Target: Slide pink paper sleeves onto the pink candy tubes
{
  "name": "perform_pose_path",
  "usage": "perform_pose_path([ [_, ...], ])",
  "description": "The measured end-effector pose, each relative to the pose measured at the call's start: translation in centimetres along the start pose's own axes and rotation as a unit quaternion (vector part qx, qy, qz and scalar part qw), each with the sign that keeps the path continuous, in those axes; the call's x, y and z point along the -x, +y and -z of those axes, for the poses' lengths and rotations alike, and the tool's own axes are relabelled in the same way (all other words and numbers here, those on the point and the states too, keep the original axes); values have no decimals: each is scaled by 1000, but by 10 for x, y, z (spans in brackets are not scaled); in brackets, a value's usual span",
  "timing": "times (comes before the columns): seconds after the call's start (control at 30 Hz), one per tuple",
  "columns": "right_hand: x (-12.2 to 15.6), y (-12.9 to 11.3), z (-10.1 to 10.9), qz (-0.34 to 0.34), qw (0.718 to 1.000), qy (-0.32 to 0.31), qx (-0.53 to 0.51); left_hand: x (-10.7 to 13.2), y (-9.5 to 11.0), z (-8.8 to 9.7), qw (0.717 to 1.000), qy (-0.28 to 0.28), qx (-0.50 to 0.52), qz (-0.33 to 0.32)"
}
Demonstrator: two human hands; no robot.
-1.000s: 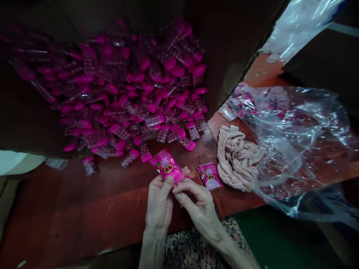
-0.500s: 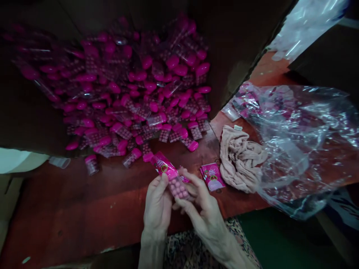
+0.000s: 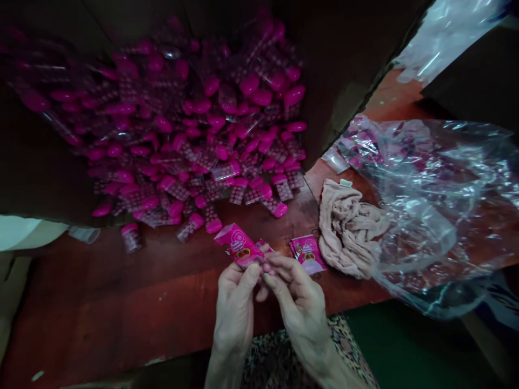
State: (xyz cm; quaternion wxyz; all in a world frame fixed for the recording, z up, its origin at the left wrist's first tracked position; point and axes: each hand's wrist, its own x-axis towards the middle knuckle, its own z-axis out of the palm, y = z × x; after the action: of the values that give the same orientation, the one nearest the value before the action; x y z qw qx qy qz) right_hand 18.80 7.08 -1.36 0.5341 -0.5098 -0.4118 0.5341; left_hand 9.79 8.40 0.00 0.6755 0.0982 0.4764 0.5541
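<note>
Pink pack (image 3: 240,246) juts forward from between left fingers (image 3: 250,276) and right fingers (image 3: 291,266).

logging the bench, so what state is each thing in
Printed pink sleeve: partly over a candy container
Left hand: closed on the sleeve
Right hand: pinching the container's end
Pink-capped candy containers: heaped, jumbled
Cardboard box: open
Flat printed sleeves: stacked
Beige cloth: crumpled
Clear plastic bag: crumpled, loosely spread
Clear plastic cup: lying on its side

The left hand (image 3: 237,305) grips a pink wrapper (image 3: 240,247), the right hand (image 3: 304,305) a candy tube (image 3: 266,267) (seemingly partly inside).
</note>
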Motion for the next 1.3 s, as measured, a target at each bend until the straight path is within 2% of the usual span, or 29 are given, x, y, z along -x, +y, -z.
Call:
perform_pose_path([
  [0.17,-1,0,-1,-26,998,-33,-41,2,4,3,999,17,24,36],
  [0.3,3,0,-3,-52,996,-44,-58,0,6,1,999,23,29,15],
  [0.4,9,1,-6,-54,997,-24,-48,1,3,-1,999,36,20,-6],
  [0.53,11,0,-8,-44,998,-7,-35,5,-4,-3,999,43,3,12],
  [0.77,-1,-4,-12,-84,993,2,-84,7,-16,0,998,55,8,3],
  [0.97,-12,0,-13,-131,985,-21,-106,5,-16,3,994,98,10,-38],
  [1.13,-16,7,-14,-123,987,-17,-101,5,-18,7,991,115,-33,-56],
  [1.3,-18,13,-16,-150,979,-20,-136,6,-21,11,988,122,-74,-58],
])
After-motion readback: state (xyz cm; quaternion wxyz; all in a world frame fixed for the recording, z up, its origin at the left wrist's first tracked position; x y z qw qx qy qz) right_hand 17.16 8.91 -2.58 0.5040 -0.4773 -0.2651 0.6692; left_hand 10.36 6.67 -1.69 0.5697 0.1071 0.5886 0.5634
